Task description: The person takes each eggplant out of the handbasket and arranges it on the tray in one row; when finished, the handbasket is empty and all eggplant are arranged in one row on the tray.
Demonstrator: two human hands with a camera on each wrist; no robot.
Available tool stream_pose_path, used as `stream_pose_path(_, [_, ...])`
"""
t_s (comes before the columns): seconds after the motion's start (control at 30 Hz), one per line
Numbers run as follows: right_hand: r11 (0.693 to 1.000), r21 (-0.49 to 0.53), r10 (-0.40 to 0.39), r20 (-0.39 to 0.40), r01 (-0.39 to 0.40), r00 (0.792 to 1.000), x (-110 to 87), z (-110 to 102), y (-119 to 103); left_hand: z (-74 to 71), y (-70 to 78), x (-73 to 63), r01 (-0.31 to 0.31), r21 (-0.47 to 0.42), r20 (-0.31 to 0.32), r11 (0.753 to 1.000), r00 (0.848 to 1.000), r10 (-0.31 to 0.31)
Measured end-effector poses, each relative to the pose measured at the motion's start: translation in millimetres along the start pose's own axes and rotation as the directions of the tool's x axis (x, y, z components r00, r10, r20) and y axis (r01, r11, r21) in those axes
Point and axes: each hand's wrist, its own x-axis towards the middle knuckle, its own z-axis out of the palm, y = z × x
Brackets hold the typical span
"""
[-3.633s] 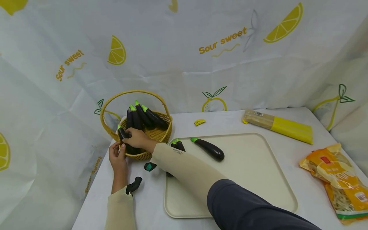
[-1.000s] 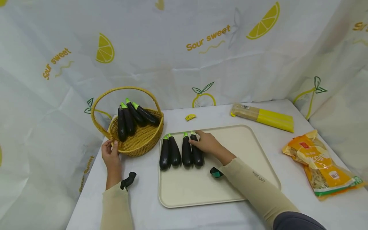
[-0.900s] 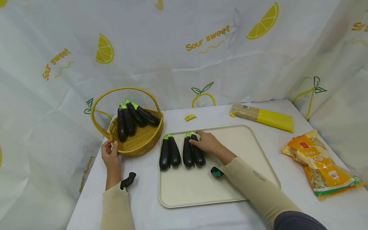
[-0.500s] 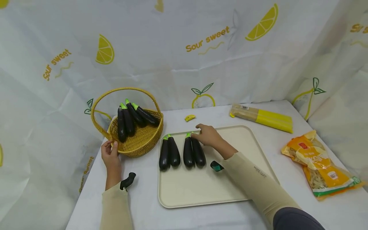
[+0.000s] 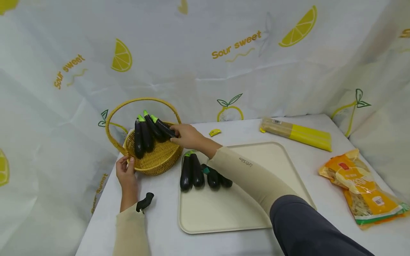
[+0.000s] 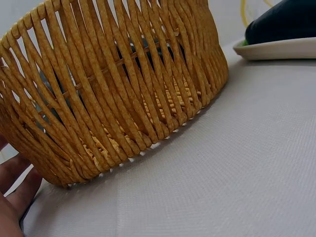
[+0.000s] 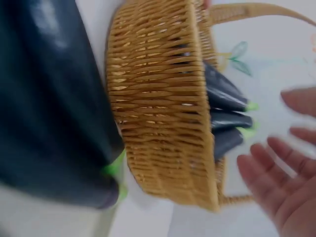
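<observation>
Several dark eggplants [image 5: 147,137] with green stems lean inside a wicker basket [image 5: 157,163] with a tall handle. My left hand [image 5: 127,174] holds the basket's near left edge; in the left wrist view its fingers lie against the woven side. Over the basket's right rim, my right hand [image 5: 189,137] reaches to the rightmost eggplant [image 5: 164,129]; the right wrist view shows its fingers spread. On the beige tray [image 5: 208,220], two eggplants [image 5: 192,174] lie side by side at the left. Two more eggplants [image 5: 214,179] there are partly covered by the right forearm.
A small yellow packet [image 5: 215,132] lies behind the tray. Farther right are a long pack with a yellow end [image 5: 296,134] and an orange food bag [image 5: 363,188]. The patterned white curtain [image 5: 192,53] rises along the table's back edge.
My right hand has carried an eggplant from basket to tray, shifted the pair there closer together, let go and returned to the basket. The left hand has stayed at the basket edge.
</observation>
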Motion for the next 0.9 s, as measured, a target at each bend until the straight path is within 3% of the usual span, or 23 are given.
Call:
stream_pose_path(0.13, [0.996, -0.056, -0.067, 0.042, 0.069, 0.997, 34.2, 16, -10, 0.1, -2.2, 0.2, -0.014, -0.017, -0.018, 1.0, 1.0, 0.014])
stream_pose_path(0.37, [0.99, -0.137, 0.023, -0.008, -0.024, 1.0, 74.1, 29, -5, 3.4, -3.6, -0.5, -0.003, -0.011, 0.007, 1.0, 1.0, 0.003])
stream_pose_path(0.7, [0.987, -0.148, 0.048, -0.09, -0.061, 0.995, 107.2, 40, -7, -2.5, -4.5, 1.0, -0.007, -0.021, -0.008, 1.0, 1.0, 0.007])
stream_pose_path(0.9, [0.961, -0.244, 0.113, -0.09, -0.132, 0.989, 117.5, 47, -2, 0.1, -4.9, 1.1, -0.004, -0.059, -0.014, 0.998, 1.0, 0.003])
